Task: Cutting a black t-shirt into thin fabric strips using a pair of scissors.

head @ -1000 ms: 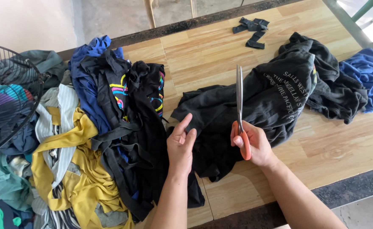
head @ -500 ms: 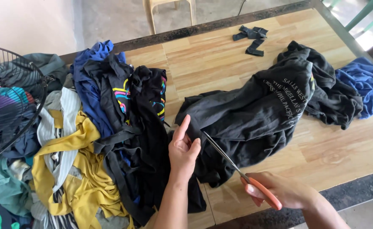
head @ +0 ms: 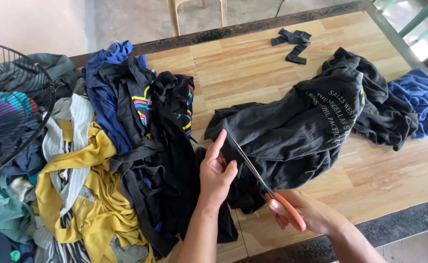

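Scissors, upright a second ago, now slant into the dark shirt at frame centre, right hand clenched on the orange handles, left hand pinching the cloth edge.

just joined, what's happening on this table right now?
A person is cutting fabric at a wooden table. The right hand holds orange-handled scissors, blades laid into the edge of a dark grey printed shirt. The left hand pinches that edge just beside the blades. A heap of mixed clothes, black, yellow and blue, lies to the left, next to a black wire fan guard. A few small dark cloth scraps sit at the far side.
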